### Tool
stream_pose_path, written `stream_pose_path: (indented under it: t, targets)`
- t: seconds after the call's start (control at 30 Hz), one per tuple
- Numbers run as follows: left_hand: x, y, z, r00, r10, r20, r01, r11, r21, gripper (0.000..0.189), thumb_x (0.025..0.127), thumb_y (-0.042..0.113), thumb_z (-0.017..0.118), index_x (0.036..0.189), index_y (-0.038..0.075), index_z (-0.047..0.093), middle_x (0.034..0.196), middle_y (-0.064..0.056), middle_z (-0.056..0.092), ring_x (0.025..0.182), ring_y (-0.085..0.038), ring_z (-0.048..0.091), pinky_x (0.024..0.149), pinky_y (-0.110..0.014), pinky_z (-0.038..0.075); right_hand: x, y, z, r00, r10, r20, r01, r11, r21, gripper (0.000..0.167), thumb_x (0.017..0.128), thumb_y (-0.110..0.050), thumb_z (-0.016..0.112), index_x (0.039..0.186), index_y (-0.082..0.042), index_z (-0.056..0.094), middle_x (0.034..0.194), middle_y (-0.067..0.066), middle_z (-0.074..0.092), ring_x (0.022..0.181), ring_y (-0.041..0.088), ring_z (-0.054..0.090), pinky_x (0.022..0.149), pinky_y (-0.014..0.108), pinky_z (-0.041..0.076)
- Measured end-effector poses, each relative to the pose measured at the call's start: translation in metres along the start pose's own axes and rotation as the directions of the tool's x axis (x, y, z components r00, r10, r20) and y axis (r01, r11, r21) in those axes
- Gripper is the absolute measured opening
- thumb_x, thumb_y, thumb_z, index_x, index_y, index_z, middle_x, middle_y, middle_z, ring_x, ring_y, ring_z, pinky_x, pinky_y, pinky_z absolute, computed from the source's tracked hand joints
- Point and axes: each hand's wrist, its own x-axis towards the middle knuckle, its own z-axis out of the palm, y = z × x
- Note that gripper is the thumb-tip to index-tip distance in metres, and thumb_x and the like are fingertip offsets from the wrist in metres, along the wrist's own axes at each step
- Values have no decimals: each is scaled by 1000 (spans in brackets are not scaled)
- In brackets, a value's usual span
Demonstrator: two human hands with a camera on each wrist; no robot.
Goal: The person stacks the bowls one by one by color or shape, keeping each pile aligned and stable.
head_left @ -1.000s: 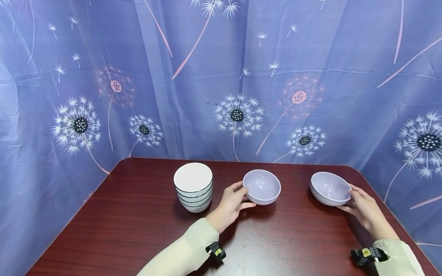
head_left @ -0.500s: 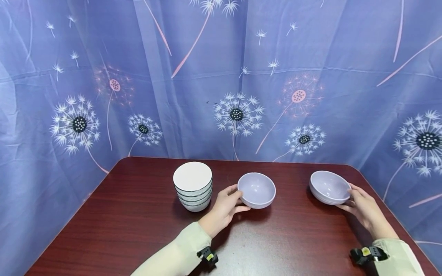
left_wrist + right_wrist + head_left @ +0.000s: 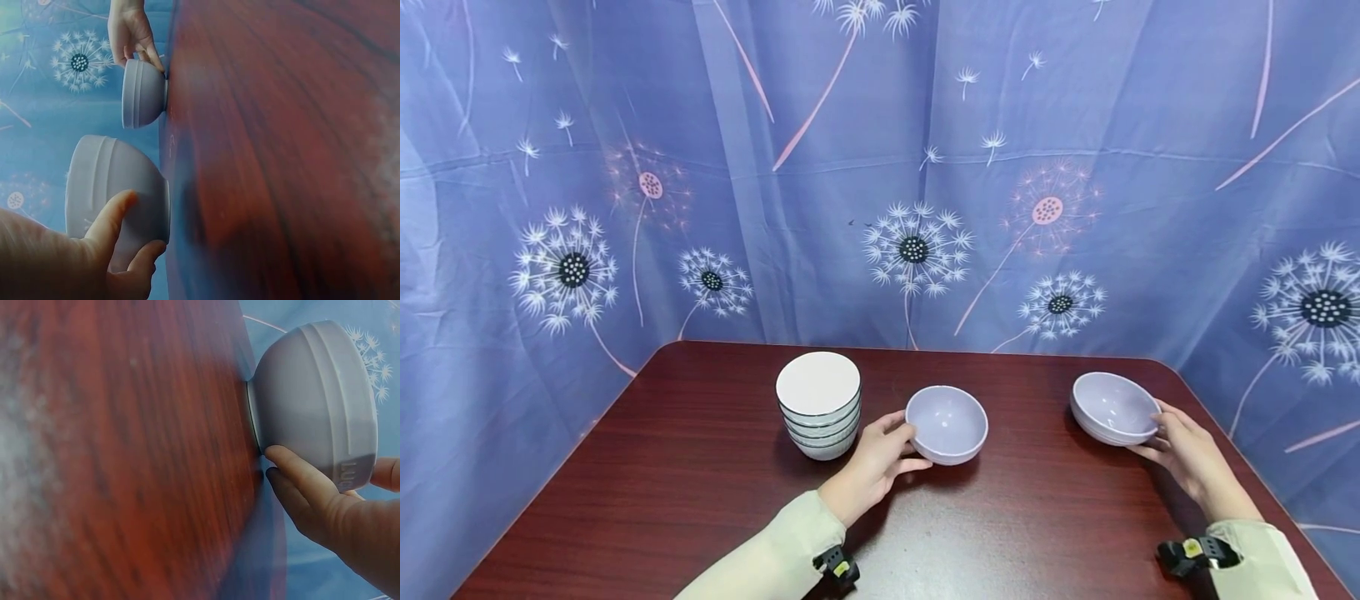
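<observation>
In the head view my left hand grips the left side of a lavender bowl, its thumb up at the rim. The left wrist view shows that bowl's ridged outer wall upright, close over the tabletop, thumb and a finger against it. A second lavender bowl stands at the right, tipped a little toward the left. My right hand holds it by its right side. From the right wrist, fingers lie under its wall near the foot, with raised letters beside them; its foot is right at the table.
Left of the held bowls stands a stack of several white bowls with dark rims, close to my left hand. The dark red wooden table ends at a blue dandelion-print curtain behind and on both sides.
My left hand has brought its bowl leftward and a little nearer to me, closer to the white stack. My right hand and its bowl have stayed almost in place.
</observation>
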Motion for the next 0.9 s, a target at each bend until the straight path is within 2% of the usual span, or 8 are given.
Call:
stream_pose_path:
  t: [0.23, 0.33, 0.57, 0.73, 0.9]
  targets:
    - [-2, -4, -4, 1000, 9, 19, -10, 1000, 16, 58, 85, -4, 47, 141, -12, 33, 126, -32, 49, 97, -31, 61, 79, -49, 56, 0, 2, -2, 999, -15, 29, 14, 999, 33, 33, 101, -6, 37, 98, -29, 61, 93, -8, 62, 82, 10, 64, 69, 28, 59]
    - [-2, -5, -6, 1000, 9, 24, -9, 1000, 17, 59, 85, -4, 47, 141, -12, 32, 126, -32, 49, 98, -30, 61, 79, -48, 56, 0, 3, -2, 1000, -12, 13, 11, 999, 34, 32, 101, -6, 37, 100, -28, 60, 94, -8, 62, 82, 10, 64, 68, 29, 59]
    - [-4, -6, -6, 1000, -6, 17, 6, 1000, 20, 60, 86, -4, 46, 142, -13, 29, 129, -32, 47, 101, -32, 60, 79, -49, 56, -1, 2, -1, 1000, 17, -6, -17, 1000, -23, 22, 101, -10, 39, 104, -28, 53, 94, -13, 60, 83, 7, 63, 70, 27, 58]
    - [-3, -7, -5, 1000, -5, 16, 4, 1000, 21, 59, 87, -4, 46, 143, -12, 30, 129, -32, 47, 103, -34, 59, 80, -49, 56, -1, 0, 1, 999, 24, -23, -25, 999, -43, 17, 101, -12, 39, 115, -20, 44, 94, -15, 59, 83, 6, 63, 70, 27, 58]
    - [-2, -7, -5, 1000, 0, 19, 0, 1000, 12, 58, 88, -3, 46, 143, -11, 30, 129, -32, 47, 105, -35, 59, 81, -49, 55, -2, 1, 1, 1000, -15, -1, 15, 1000, 7, 22, 101, -9, 40, 107, -24, 55, 94, -12, 61, 82, 8, 64, 69, 28, 59]
